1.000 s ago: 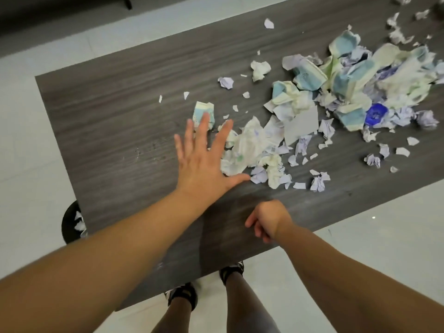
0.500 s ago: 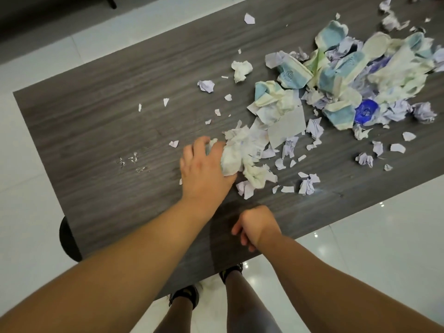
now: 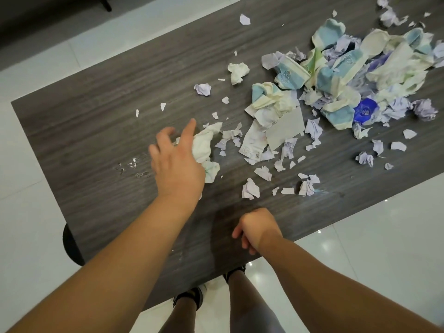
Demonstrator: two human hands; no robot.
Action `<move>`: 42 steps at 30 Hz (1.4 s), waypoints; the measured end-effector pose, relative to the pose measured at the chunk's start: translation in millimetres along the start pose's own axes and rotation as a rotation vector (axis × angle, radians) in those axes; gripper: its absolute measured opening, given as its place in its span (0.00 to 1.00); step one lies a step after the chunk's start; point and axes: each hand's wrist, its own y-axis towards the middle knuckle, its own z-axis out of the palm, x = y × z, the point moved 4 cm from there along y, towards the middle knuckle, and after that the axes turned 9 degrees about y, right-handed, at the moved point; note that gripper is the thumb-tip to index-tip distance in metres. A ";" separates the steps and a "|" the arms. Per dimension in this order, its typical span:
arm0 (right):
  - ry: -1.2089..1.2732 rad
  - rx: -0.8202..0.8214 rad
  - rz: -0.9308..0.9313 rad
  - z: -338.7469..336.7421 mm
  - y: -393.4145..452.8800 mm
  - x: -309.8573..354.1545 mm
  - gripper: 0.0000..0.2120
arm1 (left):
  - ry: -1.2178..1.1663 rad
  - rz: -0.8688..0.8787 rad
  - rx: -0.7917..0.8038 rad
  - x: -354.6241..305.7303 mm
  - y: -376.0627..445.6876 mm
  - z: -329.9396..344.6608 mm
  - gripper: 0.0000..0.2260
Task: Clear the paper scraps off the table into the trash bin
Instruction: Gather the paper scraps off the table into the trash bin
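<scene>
My left hand (image 3: 176, 162) is curled around a wad of white crumpled paper scraps (image 3: 204, 146) near the middle of the dark wood-grain table (image 3: 96, 97). My right hand (image 3: 258, 229) is a loose fist resting at the table's near edge, with nothing visible in it. A big heap of paper scraps (image 3: 355, 75), white, pale blue and lilac, covers the far right of the table. Several small torn bits (image 3: 264, 173) lie scattered between the heap and my hands. A dark round bin rim (image 3: 69, 246) shows below the table's left near corner.
A few water drops (image 3: 133, 167) glisten on the table left of my left hand. The table's left half is bare wood. White tiled floor (image 3: 360, 255) surrounds the table. My legs and sandalled feet (image 3: 189, 296) stand below the near edge.
My left hand went from flat and spread to closing on a wad of white paper and pulling it left, toward me. The right fist has barely moved.
</scene>
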 end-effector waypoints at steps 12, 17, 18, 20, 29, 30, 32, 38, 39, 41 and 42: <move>-0.008 -0.002 0.017 1.2 2.3 -1.0 0.17 | 0.097 0.464 0.191 -22.2 -43.7 50.3 0.57; -0.034 -0.010 0.015 0.4 1.6 2.4 0.17 | 0.120 0.545 0.168 -44.4 -37.4 64.9 0.62; -0.036 -0.014 0.008 -0.2 0.9 3.0 0.17 | 0.129 0.554 0.168 -51.2 -35.9 65.4 0.62; -0.031 -0.015 0.003 -0.1 -0.4 3.5 0.18 | 0.140 0.575 0.171 -63.6 -31.3 65.3 0.61; -0.002 -0.046 -0.019 0.7 -7.0 1.8 0.24 | 0.209 0.681 0.095 -77.6 -9.5 60.9 0.36; -0.003 -0.043 -0.019 0.7 -7.8 2.1 0.24 | 0.175 0.709 0.024 -75.0 -9.3 59.0 0.28; -0.005 -0.040 -0.020 0.6 -9.0 2.7 0.24 | 0.151 0.745 -0.119 -70.4 -5.9 58.7 0.14; -0.017 -0.060 -0.042 0.5 -5.8 1.5 0.23 | -0.022 0.637 0.021 -77.6 26.1 45.5 0.12; -0.020 -0.063 -0.046 0.8 -5.1 1.0 0.24 | -0.077 0.597 0.064 -75.5 29.9 41.6 0.12; -0.022 -0.065 -0.049 0.8 -4.5 1.0 0.23 | -0.189 0.501 0.127 -65.0 30.8 34.1 0.08; -0.023 -0.068 -0.049 0.7 -4.5 0.9 0.23 | -0.253 0.439 0.162 -56.2 27.9 30.1 0.06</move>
